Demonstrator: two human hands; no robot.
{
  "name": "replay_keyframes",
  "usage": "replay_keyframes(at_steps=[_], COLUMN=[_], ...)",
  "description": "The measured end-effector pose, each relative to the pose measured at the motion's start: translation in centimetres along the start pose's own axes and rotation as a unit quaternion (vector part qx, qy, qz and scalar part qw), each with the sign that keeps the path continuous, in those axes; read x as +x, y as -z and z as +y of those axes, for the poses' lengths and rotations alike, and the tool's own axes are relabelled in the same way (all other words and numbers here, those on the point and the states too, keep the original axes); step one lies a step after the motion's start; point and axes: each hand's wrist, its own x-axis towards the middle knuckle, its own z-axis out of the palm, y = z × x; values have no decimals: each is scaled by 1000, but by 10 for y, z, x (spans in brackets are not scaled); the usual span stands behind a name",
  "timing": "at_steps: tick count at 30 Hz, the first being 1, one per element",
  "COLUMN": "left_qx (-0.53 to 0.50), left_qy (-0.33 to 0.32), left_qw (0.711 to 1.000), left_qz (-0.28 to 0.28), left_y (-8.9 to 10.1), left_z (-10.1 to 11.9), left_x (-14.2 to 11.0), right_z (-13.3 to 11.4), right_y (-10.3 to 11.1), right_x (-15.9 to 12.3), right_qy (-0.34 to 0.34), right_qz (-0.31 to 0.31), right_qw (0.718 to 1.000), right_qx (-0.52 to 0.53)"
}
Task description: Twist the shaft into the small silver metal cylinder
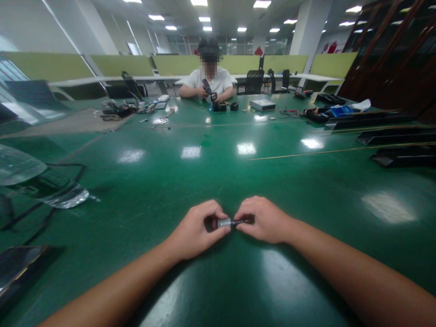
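Just above the green tabletop, my left hand [199, 229] closes thumb and fingers around a small silver cylinder [224, 222]. A dark narrow end sticks out of the cylinder toward the right. My right hand [264, 220] pinches that dark end between thumb and fingertips. The two hands nearly meet, with the small piece lying level between them. What kind of part it is cannot be made out, and its left end is hidden inside my left hand.
A clear plastic bottle [57, 188] lies at the left, above a phone [18, 270]. Across the green table [163, 177] a person [194, 79] holds a power tool. Black channels [405, 156] and thin rods extend at the right. Electronics clutter [126, 108] sits at the back left.
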Motion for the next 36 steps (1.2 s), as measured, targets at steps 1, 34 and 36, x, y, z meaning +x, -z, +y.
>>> replay_keyframes(at_steps=[1,34,36], left_qx=[1,6,6], left_qy=[-2,8,9], left_qw=[1000,1000,1000], left_qz=[-1,-19,-20], left_y=[0,2,3], left_z=[0,-3,-3], left_x=[0,0,0], right_z=[0,8,9], right_y=[1,20,21], right_x=[-1,-11,-12], right_qy=[-4,-53,-52], right_qz=[-3,-30,-30], right_qw=[1000,998,998], right_qx=[0,-4,-8])
